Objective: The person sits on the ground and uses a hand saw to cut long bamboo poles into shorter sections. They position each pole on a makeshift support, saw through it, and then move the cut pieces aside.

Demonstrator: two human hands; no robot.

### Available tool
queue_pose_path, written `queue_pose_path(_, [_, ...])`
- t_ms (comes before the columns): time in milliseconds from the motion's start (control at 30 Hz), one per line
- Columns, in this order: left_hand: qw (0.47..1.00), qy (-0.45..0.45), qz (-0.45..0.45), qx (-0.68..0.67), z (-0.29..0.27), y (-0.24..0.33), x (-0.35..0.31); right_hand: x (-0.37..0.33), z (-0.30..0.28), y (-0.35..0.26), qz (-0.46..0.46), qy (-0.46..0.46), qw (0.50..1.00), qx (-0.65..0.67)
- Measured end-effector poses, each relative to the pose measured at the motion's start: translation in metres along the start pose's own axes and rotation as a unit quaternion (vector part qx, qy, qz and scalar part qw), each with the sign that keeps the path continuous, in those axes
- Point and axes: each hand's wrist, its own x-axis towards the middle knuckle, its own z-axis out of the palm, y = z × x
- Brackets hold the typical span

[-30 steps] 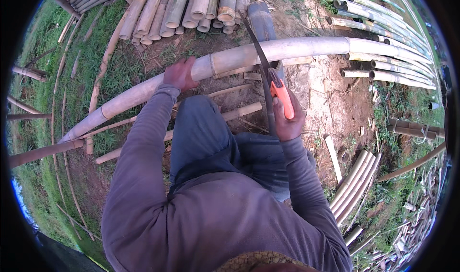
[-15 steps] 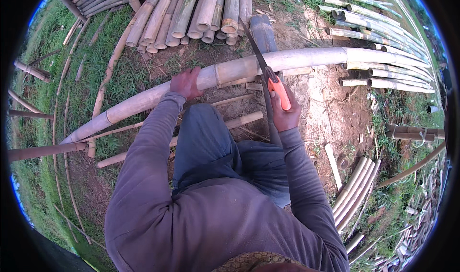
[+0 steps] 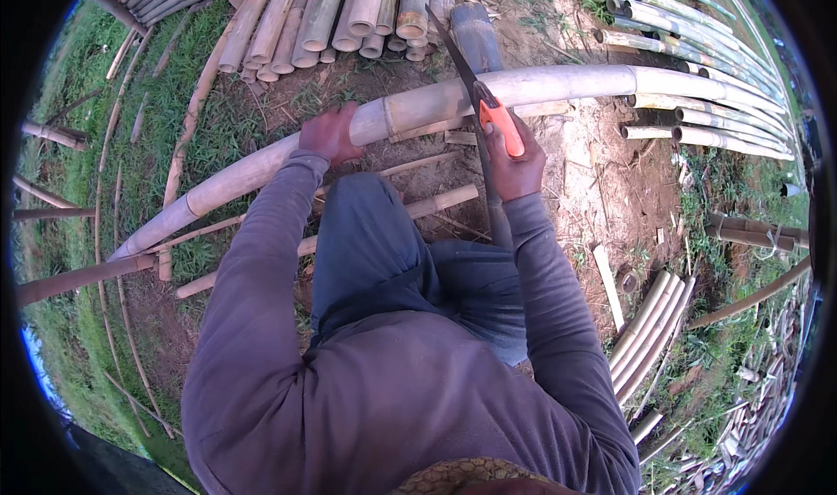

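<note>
A long, pale bamboo pole lies crosswise in front of me, running from the lower left to the far right. My left hand is closed over it, left of a joint ring. In my right hand is a hand saw with an orange handle, its dark blade pointing up and to the left. The blade lies across the pole at the middle of the view; whether its teeth have entered the bamboo I cannot tell. A thicker grey bamboo piece passes beneath the pole.
A stack of bamboo poles lies ahead, with more poles spread at the far right. Several cut lengths lie to the right near me. Thin sticks lie before my knee. A bamboo rail stands at right.
The saw has moved forward and slightly left across the pole, with my right hand following. My left hand keeps its hold on the pole. The whole view has shifted slightly.
</note>
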Motion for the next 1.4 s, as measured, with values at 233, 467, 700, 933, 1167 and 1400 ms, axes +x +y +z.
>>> queue_pose_path(233, [1.0, -0.007, 0.001, -0.018, -0.001, -0.014, -0.005, -0.119, -0.07, -0.017, 0.057, -0.047, 0.997, -0.016])
queue_pose_path(467, [0.997, -0.049, 0.042, -0.052, -0.004, -0.02, 0.011, -0.118, -0.064, -0.007, 0.01, 0.052, 0.998, -0.024])
queue_pose_path(700, [0.991, -0.094, 0.049, -0.078, -0.021, -0.041, 0.052, -0.076, -0.037, -0.014, 0.029, 0.05, 0.998, -0.015])
queue_pose_path(933, [0.987, 0.145, 0.042, 0.062, 0.023, -0.008, 0.02, -0.069, -0.033, -0.024, 0.019, 0.046, 0.998, -0.028])
queue_pose_path(1167, [0.99, 0.128, 0.032, 0.058, 0.018, -0.01, 0.007, -0.166, -0.11, -0.084, 0.072, -0.014, 0.997, -0.029])
queue_pose_path(1400, [0.99, 0.121, 0.057, 0.036, 0.008, -0.005, 0.029, -0.02, -0.004, -0.006, -0.01, 0.005, 0.999, -0.046])
